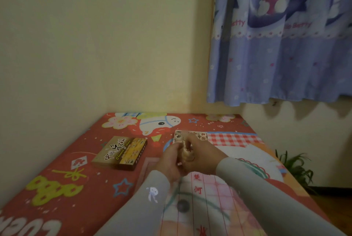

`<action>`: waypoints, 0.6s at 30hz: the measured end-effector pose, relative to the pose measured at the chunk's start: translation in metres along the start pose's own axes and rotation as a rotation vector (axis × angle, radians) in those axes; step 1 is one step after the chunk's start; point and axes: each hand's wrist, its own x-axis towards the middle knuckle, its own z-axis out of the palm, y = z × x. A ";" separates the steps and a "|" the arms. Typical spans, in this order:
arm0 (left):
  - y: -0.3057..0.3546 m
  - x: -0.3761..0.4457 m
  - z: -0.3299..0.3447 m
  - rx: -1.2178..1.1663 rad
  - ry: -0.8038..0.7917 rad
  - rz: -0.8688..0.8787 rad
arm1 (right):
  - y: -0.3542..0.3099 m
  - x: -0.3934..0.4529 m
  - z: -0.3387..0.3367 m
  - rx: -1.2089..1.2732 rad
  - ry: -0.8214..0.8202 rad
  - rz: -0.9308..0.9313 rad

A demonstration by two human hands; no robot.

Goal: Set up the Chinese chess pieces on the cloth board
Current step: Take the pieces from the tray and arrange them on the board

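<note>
At the left-centre of the frame a printed chess box (120, 153) lies flat on the red patterned mat (57, 178), well apart from the play area. Moving right, the left hand (171, 163) and right hand (202, 156) meet at mid-frame, both with fingers curled round a small stack of wooden chess pieces (185, 151) held between them, above the far end of the cloth board (207, 197). Just beyond the hands more pieces sit packed in a tray (190, 135). The stack looks loosely shared between two grips, so a slip could scatter round pieces, and they would likely roll. The thin cloth may also wrinkle or shift if a sleeve drags over it. The mat's right edge drops off near a plant (294, 167) at the right, while the wall closes the left side; free room lies mostly towards the lower centre of the frame
</note>
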 end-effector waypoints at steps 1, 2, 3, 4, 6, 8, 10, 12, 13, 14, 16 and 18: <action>-0.006 -0.012 0.005 -0.033 -0.010 -0.035 | -0.006 -0.008 0.002 -0.030 -0.003 -0.007; -0.011 -0.020 0.007 -0.063 -0.015 -0.064 | -0.011 -0.012 0.004 -0.062 -0.009 -0.012; -0.016 -0.027 0.010 -0.088 -0.014 -0.074 | -0.014 -0.017 0.005 -0.087 -0.017 -0.018; -0.021 -0.034 0.012 -0.102 -0.005 -0.076 | -0.016 -0.025 0.006 -0.101 -0.027 -0.017; -0.031 -0.048 0.013 -0.135 -0.007 -0.095 | -0.017 -0.036 0.006 -0.117 -0.047 -0.022; -0.039 -0.056 0.011 -0.173 -0.022 -0.125 | -0.015 -0.044 0.006 -0.140 -0.077 -0.031; -0.046 -0.059 0.009 -0.211 -0.026 -0.147 | -0.014 -0.051 0.006 -0.120 -0.103 -0.038; -0.050 -0.061 0.009 -0.223 -0.013 -0.142 | -0.012 -0.055 0.006 -0.085 -0.103 -0.034; -0.052 -0.062 0.009 -0.226 -0.008 -0.141 | -0.011 -0.057 0.005 -0.071 -0.093 -0.027; -0.052 -0.061 0.008 -0.226 -0.011 -0.138 | -0.010 -0.058 0.004 -0.056 -0.080 -0.021; -0.052 -0.060 0.006 -0.236 -0.019 -0.119 | -0.009 -0.059 0.002 -0.027 -0.048 -0.027; -0.051 -0.059 0.003 -0.217 -0.047 -0.095 | -0.007 -0.060 0.002 0.005 0.010 -0.059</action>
